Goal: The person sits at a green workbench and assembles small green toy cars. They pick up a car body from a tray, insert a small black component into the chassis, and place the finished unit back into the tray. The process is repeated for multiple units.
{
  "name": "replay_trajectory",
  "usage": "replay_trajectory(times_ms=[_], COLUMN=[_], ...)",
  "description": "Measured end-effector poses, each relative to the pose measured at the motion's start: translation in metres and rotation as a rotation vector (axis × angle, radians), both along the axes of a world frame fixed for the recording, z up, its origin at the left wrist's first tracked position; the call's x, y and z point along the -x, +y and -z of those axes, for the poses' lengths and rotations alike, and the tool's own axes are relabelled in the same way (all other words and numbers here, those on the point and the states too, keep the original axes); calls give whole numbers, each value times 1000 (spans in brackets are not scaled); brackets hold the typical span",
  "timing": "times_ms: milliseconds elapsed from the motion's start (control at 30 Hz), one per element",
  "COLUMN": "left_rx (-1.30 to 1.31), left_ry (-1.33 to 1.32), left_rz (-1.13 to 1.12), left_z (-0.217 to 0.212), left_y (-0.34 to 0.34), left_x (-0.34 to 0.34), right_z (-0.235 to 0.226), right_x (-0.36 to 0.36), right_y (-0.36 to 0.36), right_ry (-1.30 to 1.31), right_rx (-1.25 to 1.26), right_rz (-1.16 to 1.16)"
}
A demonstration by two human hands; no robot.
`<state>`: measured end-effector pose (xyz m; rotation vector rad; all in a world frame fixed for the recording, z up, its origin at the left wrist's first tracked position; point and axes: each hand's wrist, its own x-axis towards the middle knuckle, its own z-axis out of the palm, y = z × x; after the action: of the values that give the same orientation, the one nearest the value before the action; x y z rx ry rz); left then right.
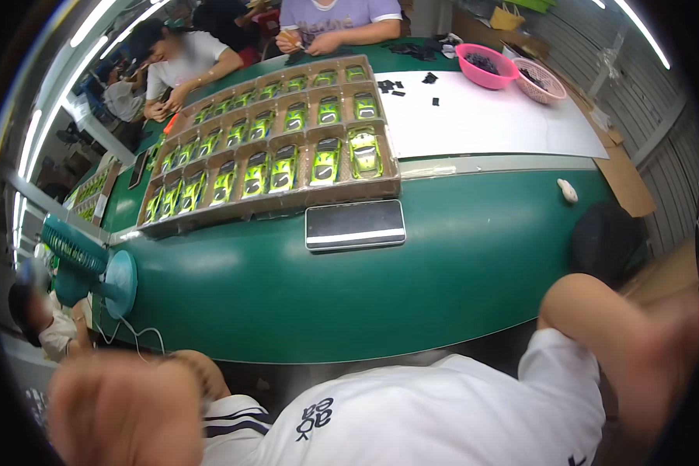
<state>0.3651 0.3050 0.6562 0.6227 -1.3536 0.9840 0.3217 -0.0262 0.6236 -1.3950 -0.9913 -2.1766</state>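
Observation:
My left hand (124, 412) is raised close in the lower left, smeared by motion, so its fingers cannot be read. Far to the right, my right hand (668, 342) is also lifted and blurred, its fingers hidden. Both are away from the green tabletop (349, 303). On that table stands a divided cardboard tray (279, 200) filled with several lime-green toy cars (326, 161). In front of the tray's near edge lies a dark smartphone (355, 225). Nothing can be made out in either hand.
A teal fan (120, 283) stands at the left edge. Beyond the tray, a white sheet (489, 124) bears small black pieces, a pink basin (485, 66) and a pale pink basket (540, 81). A white lump (567, 190) lies right. Several people sit nearby.

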Motion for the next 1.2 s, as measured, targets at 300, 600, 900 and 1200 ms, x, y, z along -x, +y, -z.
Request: replay_trajectory(times_ms=[300,600,900,1200], left_rx=[-629,-775,-1003,-1230], left_ry=[706,681,588,784], left_rz=[-959,-980,-870,-1304], left_z=[202,204,176,176], left_y=[-7,-2,-80,-109], left_x=[-160,-156,-204,-243], right_z=[167,186,189,198], right_x=[-344,-409,-377,-349], right_y=[-115,-92,-97,-117], right_ry=[1518,1691,1543,1636], right_rx=[-445,65,179,161], right_rz=[571,997,915,945])
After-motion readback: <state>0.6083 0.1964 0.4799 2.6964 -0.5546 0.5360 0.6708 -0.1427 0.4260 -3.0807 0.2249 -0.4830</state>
